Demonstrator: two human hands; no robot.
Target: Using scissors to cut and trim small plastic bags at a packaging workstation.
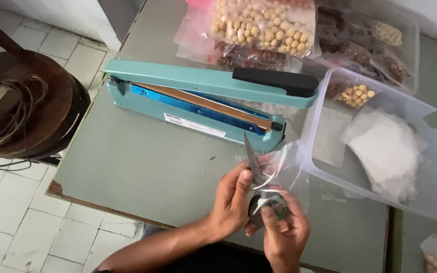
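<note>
Grey table (142, 167) (sealer behind): left hand (233, 199) grips scissors (251, 162), right hand (284, 230) pinches clear bag (287, 169).

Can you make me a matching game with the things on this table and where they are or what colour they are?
Things:
1. heat sealer
2. scissors
3. clear tub
4. coiled cable

Places or colours:
A. on the round wooden stool by the table
B. teal, with a black handle
C. holding clear empty bags
D. in the person's hands, blades pointing up

Pairs: 1-B, 2-D, 3-C, 4-A
</note>
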